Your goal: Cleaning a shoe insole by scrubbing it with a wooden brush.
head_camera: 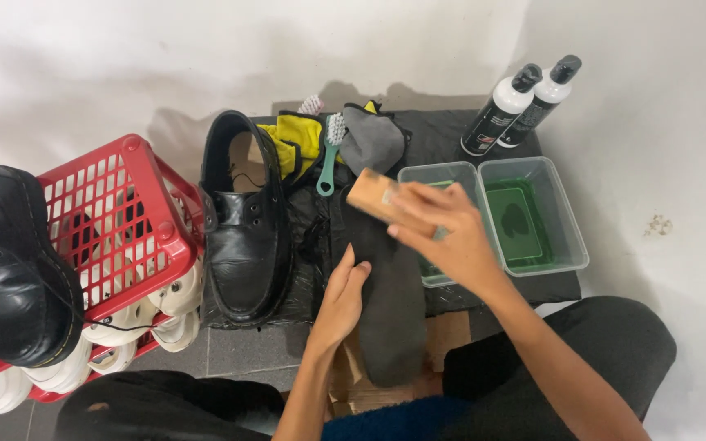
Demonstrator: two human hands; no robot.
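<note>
Right hand: the right hand [443, 233] is gripping a wooden brush [373, 194] and pressing it on the upper end of the dark insole [390, 302].
Left hand: the left hand [341, 298] is lying flat, fingers together, steadying the insole's left edge; it is holding nothing else.
Insole position: it is lying lengthwise on the black-covered surface [443, 135], just right of the black shoe [247, 237], with its lower end reaching toward the person's lap.
Progress: brushing appears to be under way. The insole is out of the shoe; how much of it is already cleaned cannot be told. The shoe is standing beside it, apparently unlaced.
Tubs: two clear tubs are sitting right of the insole. The right tub [537, 216] is holding green liquid; the left tub [439, 175] is partly hidden by the right hand.
Basket: a red basket [120, 216], left of the shoe, is holding white shoes, with another black boot [10, 269] resting on it.
Supplies: two bottles [520, 102], a teal brush [330, 155] and cloths [369, 135] are lying behind the insole.
</note>
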